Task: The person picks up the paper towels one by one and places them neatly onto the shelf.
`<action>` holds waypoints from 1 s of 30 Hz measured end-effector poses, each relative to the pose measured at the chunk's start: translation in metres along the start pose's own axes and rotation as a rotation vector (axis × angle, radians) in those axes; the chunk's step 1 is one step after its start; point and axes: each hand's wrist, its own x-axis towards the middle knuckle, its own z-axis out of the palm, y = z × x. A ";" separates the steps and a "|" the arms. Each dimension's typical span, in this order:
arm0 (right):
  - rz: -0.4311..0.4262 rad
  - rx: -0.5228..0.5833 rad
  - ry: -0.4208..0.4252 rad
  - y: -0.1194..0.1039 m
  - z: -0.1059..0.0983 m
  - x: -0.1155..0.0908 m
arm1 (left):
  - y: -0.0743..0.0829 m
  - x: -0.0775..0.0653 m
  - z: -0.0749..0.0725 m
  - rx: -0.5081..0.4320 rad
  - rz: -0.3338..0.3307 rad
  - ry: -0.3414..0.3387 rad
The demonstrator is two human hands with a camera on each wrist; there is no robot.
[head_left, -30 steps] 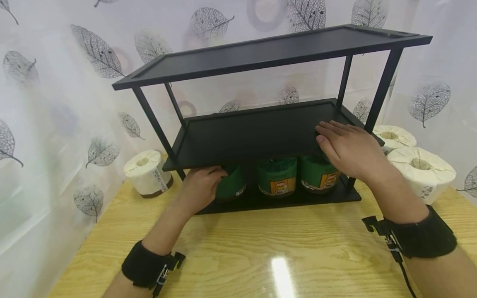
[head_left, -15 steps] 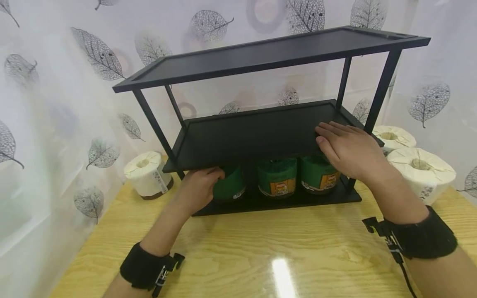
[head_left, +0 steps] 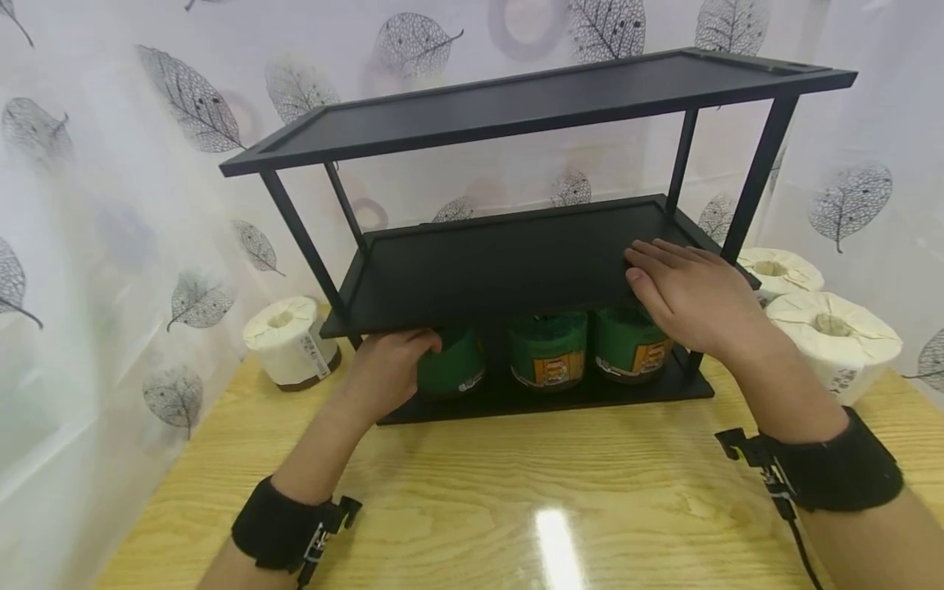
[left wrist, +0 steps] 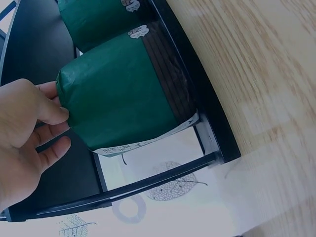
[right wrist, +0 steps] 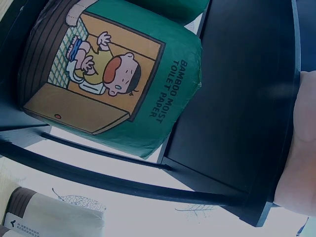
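Observation:
In the head view, my left hand [head_left: 387, 373] reaches under the middle shelf of a black rack [head_left: 509, 258]. Its thumb and fingers pinch the top edge of a green-wrapped toilet paper roll [left wrist: 116, 94], which stands at the left end of the bottom shelf. Along that shelf to the right are a second green roll [head_left: 549, 352] and a third green roll [right wrist: 108, 74], with a cartoon and "Bamboo moist toilet paper" on its wrapper. My right hand [head_left: 689, 295] rests on the middle shelf near its right front corner, fingers extended; the right wrist view catches only part of it.
A white-wrapped roll [head_left: 291, 340] stands on the wooden table [head_left: 472, 500] left of the rack. Two more are at its right, a nearer white roll [head_left: 833, 340] and a farther white roll [head_left: 778, 270]. A leaf-patterned curtain [head_left: 472, 180] hangs behind.
My left hand has shifted slightly left, and the left green roll has moved a little left with it. My right hand stays in place on the shelf.

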 end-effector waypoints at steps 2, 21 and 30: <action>-0.001 0.000 0.005 0.000 0.000 0.000 | 0.000 0.000 0.000 -0.002 0.000 0.000; 0.006 0.013 -0.008 -0.001 0.000 0.000 | -0.004 -0.002 0.006 0.006 0.023 0.053; 0.004 0.007 -0.001 -0.001 -0.001 0.000 | -0.002 0.001 0.008 0.008 0.048 0.104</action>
